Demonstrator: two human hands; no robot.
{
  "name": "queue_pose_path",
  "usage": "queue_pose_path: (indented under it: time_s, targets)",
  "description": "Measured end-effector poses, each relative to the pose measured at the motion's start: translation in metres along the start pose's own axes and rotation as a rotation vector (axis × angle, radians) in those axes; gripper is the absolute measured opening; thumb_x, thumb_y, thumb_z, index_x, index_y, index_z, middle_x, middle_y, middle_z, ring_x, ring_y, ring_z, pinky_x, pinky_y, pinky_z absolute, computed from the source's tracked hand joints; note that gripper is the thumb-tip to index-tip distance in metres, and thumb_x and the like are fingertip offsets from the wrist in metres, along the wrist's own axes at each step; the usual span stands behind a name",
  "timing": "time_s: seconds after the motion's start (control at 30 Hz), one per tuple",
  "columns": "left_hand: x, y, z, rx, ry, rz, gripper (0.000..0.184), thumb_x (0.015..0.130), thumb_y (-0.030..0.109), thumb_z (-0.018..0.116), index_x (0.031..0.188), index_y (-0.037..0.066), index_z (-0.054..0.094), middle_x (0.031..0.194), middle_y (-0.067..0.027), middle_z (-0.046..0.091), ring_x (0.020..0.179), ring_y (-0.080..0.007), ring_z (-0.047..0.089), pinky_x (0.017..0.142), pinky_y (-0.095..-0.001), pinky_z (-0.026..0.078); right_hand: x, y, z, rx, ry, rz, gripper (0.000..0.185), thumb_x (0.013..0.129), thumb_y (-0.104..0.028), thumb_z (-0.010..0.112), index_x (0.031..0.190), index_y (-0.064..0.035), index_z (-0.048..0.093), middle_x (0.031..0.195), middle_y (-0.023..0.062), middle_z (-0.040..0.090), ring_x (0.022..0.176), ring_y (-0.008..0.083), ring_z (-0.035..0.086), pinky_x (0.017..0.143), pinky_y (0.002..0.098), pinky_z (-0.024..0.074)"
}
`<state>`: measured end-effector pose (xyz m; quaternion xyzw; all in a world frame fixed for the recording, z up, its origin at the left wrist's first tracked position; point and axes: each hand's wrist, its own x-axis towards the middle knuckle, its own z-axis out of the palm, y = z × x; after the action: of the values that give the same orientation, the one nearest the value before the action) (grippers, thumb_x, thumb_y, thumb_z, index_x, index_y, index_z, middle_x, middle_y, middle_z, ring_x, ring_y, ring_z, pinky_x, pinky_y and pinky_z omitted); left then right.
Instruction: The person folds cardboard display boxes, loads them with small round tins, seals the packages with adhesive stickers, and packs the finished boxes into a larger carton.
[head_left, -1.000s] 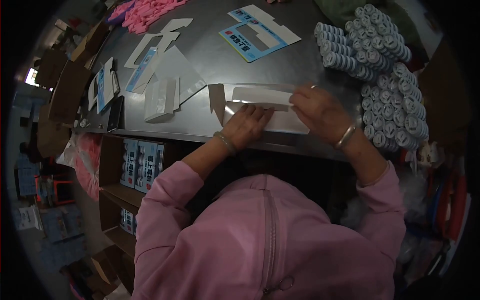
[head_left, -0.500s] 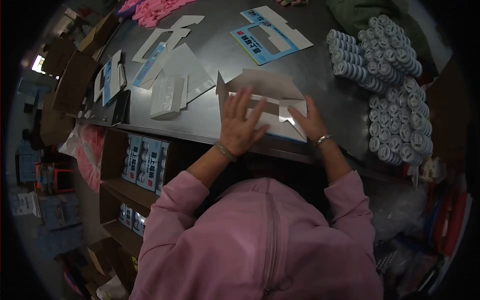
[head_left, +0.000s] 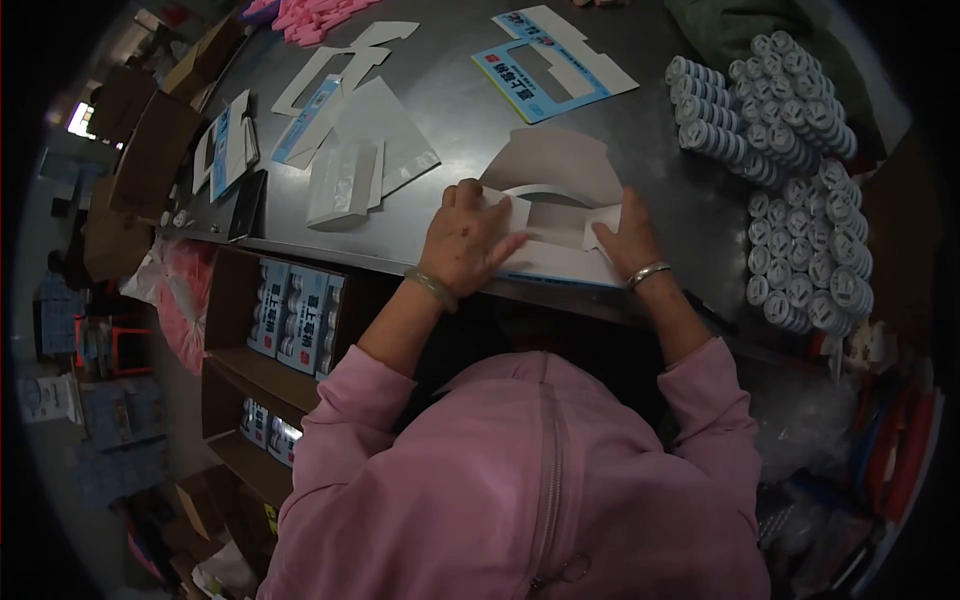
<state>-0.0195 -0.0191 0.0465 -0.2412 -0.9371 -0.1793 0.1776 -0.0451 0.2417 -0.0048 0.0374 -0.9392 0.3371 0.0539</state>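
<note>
A partly folded cardboard box point(head_left: 560, 165) lies at the table's front edge, plain grey-white inside, with a strip of blue print along its near side. Its window opening shows in the middle, and its back panel stands up. At the box's left end, my left hand point(head_left: 465, 240) has its fingers bent over a folded-in flap, thumb toward the near side. My right hand point(head_left: 630, 240) grips the right end, the thumb pressing on the small flap there and the fingers behind the outer wall.
Flat blue-and-white box blanks point(head_left: 555, 70) and white cardboard pieces point(head_left: 385, 135) lie on the metal table point(head_left: 440, 90). Stacks of white round containers point(head_left: 805, 245) stand at right. Pink pieces point(head_left: 310, 15) are heaped at the back. Filled blue packs point(head_left: 300, 315) sit in a carton below left.
My left hand has moved from over the box's middle to its left end, where the flap now lies folded inward. My right hand stays at the right end. The view has shifted slightly.
</note>
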Motion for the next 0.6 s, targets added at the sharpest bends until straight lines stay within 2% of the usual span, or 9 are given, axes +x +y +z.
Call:
queue_pose_path:
  time_s: [0.1,0.17,0.27,0.33,0.37,0.43,0.5,0.57,0.6]
  targets:
    - [0.01,-0.021,0.013,-0.141,-0.114,-0.071,0.059,0.077,0.022,0.077,0.128,0.005,0.055,0.113,-0.0189,0.048,0.1,-0.0337,0.053,0.084,-0.0391,0.05,-0.002,-0.007,-0.007,0.002,-0.024,0.006,0.063,0.072,-0.012,0.076,0.123,0.0023,0.041,0.12,0.0257,0.051,0.113,0.0419,0.05,0.099,0.0452,0.0413]
    - [0.016,-0.023,0.022,-0.281,-0.105,-0.317,0.075,0.074,0.013,0.078,0.139,0.007,0.041,0.114,-0.0197,0.048,0.107,-0.0369,0.051,0.089,-0.0416,0.05,-0.002,-0.012,-0.012,-0.048,0.007,-0.039,0.066,0.071,-0.012,0.076,0.125,0.0022,0.04,0.121,0.0253,0.051,0.113,0.0413,0.05,0.099,0.0453,0.0415]
    - [0.018,-0.008,0.03,-0.24,-0.03,-0.354,0.084,0.072,0.005,0.077,0.142,0.008,0.031,0.118,-0.0205,0.047,0.112,-0.0386,0.051,0.095,-0.0438,0.048,-0.002,-0.013,-0.013,-0.092,0.076,-0.135,0.073,0.07,-0.012,0.077,0.13,0.0004,0.037,0.124,0.0249,0.05,0.113,0.0404,0.05,0.099,0.0453,0.0422]
    - [0.02,-0.003,0.035,-0.275,0.049,-0.282,0.08,0.073,0.007,0.077,0.14,0.007,0.033,0.121,-0.0209,0.047,0.113,-0.0375,0.05,0.097,-0.0434,0.047,-0.001,-0.017,-0.014,-0.084,0.112,-0.186,0.077,0.07,-0.012,0.078,0.133,-0.0011,0.035,0.125,0.0248,0.05,0.114,0.0401,0.05,0.098,0.0453,0.0427]
    - [0.021,-0.001,0.037,-0.313,0.129,-0.214,0.076,0.075,0.009,0.076,0.138,0.006,0.034,0.124,-0.0214,0.047,0.115,-0.0364,0.05,0.099,-0.043,0.046,0.0,-0.019,-0.017,0.014,0.172,-0.207,0.072,0.071,-0.011,0.076,0.132,-0.0023,0.038,0.123,0.0233,0.052,0.111,0.0394,0.052,0.096,0.0448,0.0441]
    - [0.024,0.001,0.037,-0.386,0.057,-0.186,0.069,0.078,0.014,0.074,0.137,0.004,0.038,0.126,-0.0222,0.047,0.115,-0.036,0.05,0.1,-0.042,0.044,0.003,-0.019,-0.023,0.11,0.235,-0.229,0.066,0.073,-0.01,0.075,0.13,-0.0035,0.042,0.121,0.0218,0.054,0.109,0.0387,0.053,0.094,0.0442,0.0455]
    - [0.028,0.0,0.039,-0.453,-0.012,-0.163,0.064,0.082,0.019,0.073,0.135,0.002,0.042,0.127,-0.023,0.047,0.115,-0.0355,0.051,0.101,-0.0411,0.043,0.009,-0.01,-0.032,0.244,0.192,-0.326,0.043,0.078,-0.007,0.071,0.118,-0.0026,0.055,0.114,0.0185,0.059,0.104,0.0369,0.057,0.091,0.0426,0.0477]
    - [0.036,-0.003,0.045,-0.727,0.0,-0.372,0.054,0.086,0.029,0.07,0.127,-0.001,0.054,0.119,-0.0231,0.056,0.109,-0.0325,0.055,0.099,-0.0389,0.044,0.009,-0.002,-0.042,0.153,0.168,-0.427,0.033,0.079,-0.006,0.069,0.111,-0.0015,0.059,0.111,0.017,0.06,0.101,0.0352,0.058,0.09,0.0413,0.0484]
    - [0.043,-0.008,0.042,-0.726,-0.003,-0.371,0.054,0.086,0.029,0.07,0.127,-0.001,0.054,0.119,-0.0231,0.056,0.109,-0.0325,0.055,0.099,-0.0389,0.044,0.009,0.002,-0.047,0.059,0.142,-0.528,0.024,0.081,-0.004,0.068,0.104,-0.0003,0.063,0.108,0.0154,0.062,0.099,0.0335,0.06,0.088,0.0401,0.0492]
